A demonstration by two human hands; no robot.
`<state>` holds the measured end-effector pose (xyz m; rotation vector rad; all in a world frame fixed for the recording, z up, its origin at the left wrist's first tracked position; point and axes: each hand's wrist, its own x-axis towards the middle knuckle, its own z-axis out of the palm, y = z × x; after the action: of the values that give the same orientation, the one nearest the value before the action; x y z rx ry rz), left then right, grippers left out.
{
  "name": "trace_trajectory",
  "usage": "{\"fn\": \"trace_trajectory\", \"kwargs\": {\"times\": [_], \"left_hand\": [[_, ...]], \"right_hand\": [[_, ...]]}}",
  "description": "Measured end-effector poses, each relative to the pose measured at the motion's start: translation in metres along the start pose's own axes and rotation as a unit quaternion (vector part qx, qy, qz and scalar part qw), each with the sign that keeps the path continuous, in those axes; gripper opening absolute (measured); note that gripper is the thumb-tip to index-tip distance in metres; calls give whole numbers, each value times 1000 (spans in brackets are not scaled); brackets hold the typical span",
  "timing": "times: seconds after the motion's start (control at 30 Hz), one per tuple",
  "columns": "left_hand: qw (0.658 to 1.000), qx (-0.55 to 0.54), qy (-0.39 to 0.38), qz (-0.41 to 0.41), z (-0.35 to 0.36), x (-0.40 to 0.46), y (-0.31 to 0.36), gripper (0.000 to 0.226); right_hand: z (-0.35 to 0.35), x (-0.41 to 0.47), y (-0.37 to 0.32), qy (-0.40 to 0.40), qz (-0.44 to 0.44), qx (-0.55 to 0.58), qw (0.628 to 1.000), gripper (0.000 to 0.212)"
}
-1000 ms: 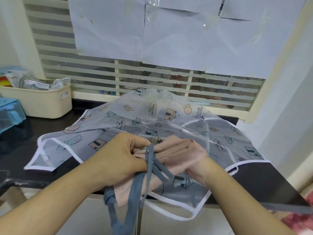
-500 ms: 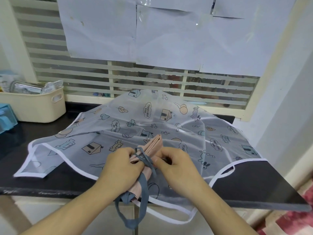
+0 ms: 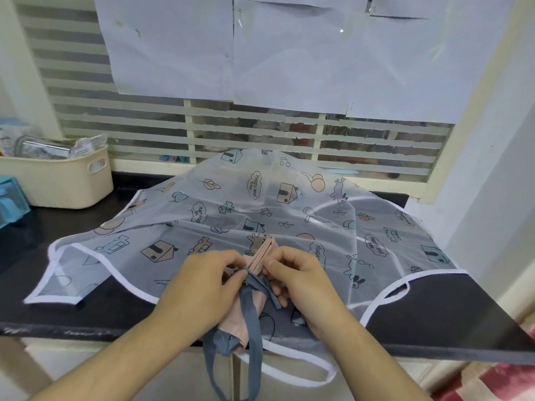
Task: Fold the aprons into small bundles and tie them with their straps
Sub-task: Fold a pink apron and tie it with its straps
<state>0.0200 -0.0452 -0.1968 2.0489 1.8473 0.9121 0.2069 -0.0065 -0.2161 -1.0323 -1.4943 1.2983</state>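
Pink bundle (image 3: 262, 254) sat near the bench's (image 3: 434, 322) front edge; left hand (image 3: 202, 280) and right hand (image 3: 301, 277) pinched its grey strap (image 3: 254, 287); the knot probably needed even, outward tension.

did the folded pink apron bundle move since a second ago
Yes. The folded pink apron bundle, earlier hidden between the hands at the black counter's front edge, now lies farther in on the printed translucent apron, its far end poking out.
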Motion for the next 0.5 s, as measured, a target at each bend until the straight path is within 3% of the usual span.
{"fn": "trace_trajectory", "kwargs": {"times": [0.13,0.27,0.4,0.5], "left_hand": [[990,83,39,110,3,3,-7,5],[967,121,-32,220,4,7,-6,5],[965,131,-76,216,8,9,-8,25],[969,114,-70,209,10,12,-8,21]], "right_hand": [[-3,2,-1,-4,-12,-9,1000,21],[-4,5,2,-11,-14,2,1000,21],[-4,4,10,-14,-13,34,999,23],[-5,3,14,-17,-19,46,999,21]]}}
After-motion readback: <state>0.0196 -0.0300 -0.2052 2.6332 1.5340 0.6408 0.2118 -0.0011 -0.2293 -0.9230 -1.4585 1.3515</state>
